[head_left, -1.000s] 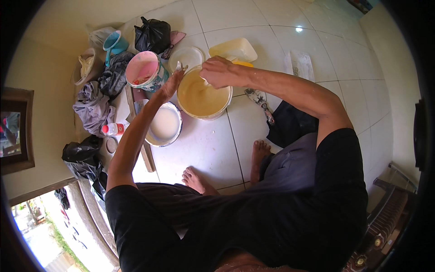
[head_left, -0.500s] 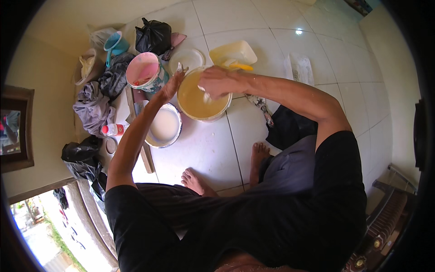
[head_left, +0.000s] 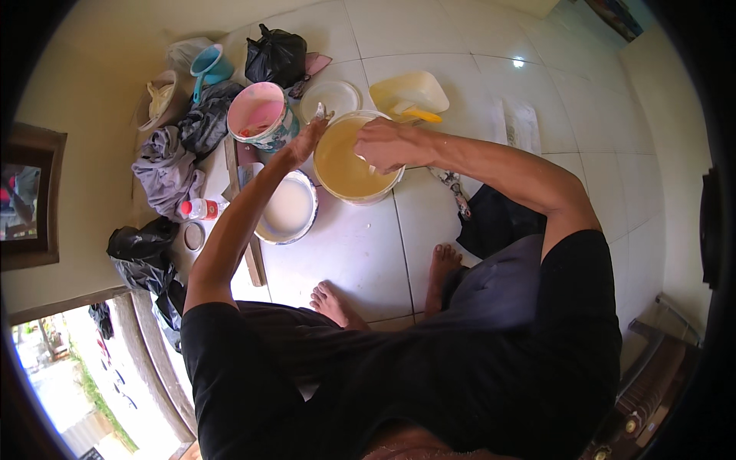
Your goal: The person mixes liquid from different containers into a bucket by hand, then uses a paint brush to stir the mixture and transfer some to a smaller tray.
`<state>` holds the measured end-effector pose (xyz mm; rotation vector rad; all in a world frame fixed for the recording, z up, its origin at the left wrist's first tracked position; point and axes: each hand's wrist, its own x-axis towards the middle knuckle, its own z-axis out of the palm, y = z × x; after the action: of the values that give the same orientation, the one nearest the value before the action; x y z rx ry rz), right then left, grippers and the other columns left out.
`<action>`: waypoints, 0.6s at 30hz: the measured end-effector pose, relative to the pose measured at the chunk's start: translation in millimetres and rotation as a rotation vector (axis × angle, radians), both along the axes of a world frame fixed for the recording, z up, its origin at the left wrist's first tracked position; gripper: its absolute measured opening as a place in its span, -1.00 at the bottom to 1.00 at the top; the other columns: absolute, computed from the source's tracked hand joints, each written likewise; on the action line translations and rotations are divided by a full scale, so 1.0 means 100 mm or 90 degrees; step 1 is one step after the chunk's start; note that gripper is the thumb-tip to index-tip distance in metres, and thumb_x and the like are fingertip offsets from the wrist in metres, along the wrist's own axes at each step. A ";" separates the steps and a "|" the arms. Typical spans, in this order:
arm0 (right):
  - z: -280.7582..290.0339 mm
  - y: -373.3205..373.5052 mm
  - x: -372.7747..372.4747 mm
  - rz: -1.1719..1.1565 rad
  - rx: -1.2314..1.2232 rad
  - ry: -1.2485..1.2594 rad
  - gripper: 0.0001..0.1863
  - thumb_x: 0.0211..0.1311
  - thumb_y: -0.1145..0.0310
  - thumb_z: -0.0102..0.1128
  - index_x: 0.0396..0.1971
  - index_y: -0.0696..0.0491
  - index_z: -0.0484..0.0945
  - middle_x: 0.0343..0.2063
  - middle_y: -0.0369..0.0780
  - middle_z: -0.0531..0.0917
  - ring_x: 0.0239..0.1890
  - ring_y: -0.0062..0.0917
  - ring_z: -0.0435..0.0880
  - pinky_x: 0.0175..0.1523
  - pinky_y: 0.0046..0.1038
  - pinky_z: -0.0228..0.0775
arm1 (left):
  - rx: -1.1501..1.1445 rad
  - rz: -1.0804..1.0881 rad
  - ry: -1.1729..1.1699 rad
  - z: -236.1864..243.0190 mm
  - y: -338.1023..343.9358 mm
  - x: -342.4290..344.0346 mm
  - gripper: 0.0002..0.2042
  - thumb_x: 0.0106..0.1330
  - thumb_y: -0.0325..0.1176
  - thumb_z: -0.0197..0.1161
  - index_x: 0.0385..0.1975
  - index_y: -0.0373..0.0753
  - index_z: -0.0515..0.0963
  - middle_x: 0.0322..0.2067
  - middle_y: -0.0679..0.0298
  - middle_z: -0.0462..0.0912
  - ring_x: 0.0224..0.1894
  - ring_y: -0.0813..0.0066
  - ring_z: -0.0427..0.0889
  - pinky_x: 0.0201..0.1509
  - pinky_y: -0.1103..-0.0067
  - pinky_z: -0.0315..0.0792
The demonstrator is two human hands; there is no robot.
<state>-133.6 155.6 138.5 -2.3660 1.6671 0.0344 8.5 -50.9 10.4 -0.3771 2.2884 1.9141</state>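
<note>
The curled right hand (head_left: pixel 387 146) mostly hides a whitish thing (head_left: pixel 372 168). The bare left arm (head_left: pixel 244 211) covers some of the round white tub (head_left: pixel 315 205). The left edge cuts a brown wooden frame (head_left: pixel 51 199).

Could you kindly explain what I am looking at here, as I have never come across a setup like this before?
There is no machine here: these are a person's own bare hands. The view looks down from a wide fisheye camera worn on the head, so straight edges bend near the rim. The left hand is at the left rim of a bucket of yellowish mixture. The right hand is curled over the mixture; I cannot tell whether it grips a tool. On the tiled floor nearby are a round tub of milky liquid, a pink-lined bucket, a pale tray and a black bag.
</note>
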 end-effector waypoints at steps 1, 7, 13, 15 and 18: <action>0.12 -0.04 0.07 -0.006 0.029 -0.002 -0.89 -0.42 0.54 0.20 -0.71 0.19 0.54 -0.63 -0.02 0.56 -0.45 -0.14 0.60 -0.37 -0.23 0.42 | 0.024 0.002 0.008 -0.05 -0.05 0.04 -0.22 0.40 0.26 -0.39 0.32 -0.36 0.09 0.25 0.13 0.28 0.28 0.38 0.24 0.36 0.47 0.09; -0.15 0.02 -0.15 -0.012 -0.118 -0.023 -0.87 -0.41 0.53 0.23 -0.70 0.20 0.54 -0.62 -0.02 0.58 -0.46 -0.14 0.60 -0.37 -0.23 0.43 | 0.135 0.087 0.065 -0.14 0.08 -0.07 -0.20 0.36 0.33 -0.42 0.27 -0.31 0.17 0.20 0.12 0.30 0.25 0.38 0.23 0.33 0.51 0.10; -0.04 -0.02 -0.11 -0.031 -0.136 -0.039 -0.85 -0.40 0.51 0.24 -0.67 0.21 0.53 -0.60 0.00 0.58 -0.46 -0.13 0.59 -0.38 -0.23 0.43 | 0.114 0.039 0.056 0.01 0.11 -0.04 -0.14 0.34 0.35 -0.41 0.36 -0.35 -0.01 0.33 0.07 0.13 0.37 0.36 0.09 0.42 0.49 -0.02; -0.12 0.00 -0.17 -0.024 -0.126 -0.013 -0.84 -0.40 0.50 0.25 -0.67 0.21 0.54 -0.58 0.01 0.59 -0.45 -0.13 0.60 -0.38 -0.22 0.43 | 0.127 0.052 0.057 0.04 0.14 -0.06 -0.14 0.33 0.35 -0.40 0.36 -0.35 0.00 0.33 0.07 0.12 0.37 0.36 0.08 0.42 0.50 -0.03; 0.05 -0.02 0.00 0.006 0.031 0.025 -0.84 -0.41 0.50 0.24 -0.67 0.22 0.53 -0.59 0.01 0.58 -0.45 -0.13 0.59 -0.38 -0.21 0.42 | 0.063 0.026 0.047 0.07 0.08 0.05 -0.13 0.32 0.36 -0.40 0.36 -0.35 -0.02 0.35 0.09 0.08 0.38 0.35 0.06 0.43 0.49 -0.05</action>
<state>-133.9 153.7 143.1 -2.3518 1.6522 0.1222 13.1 -42.9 17.7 -0.3482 2.2357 2.0854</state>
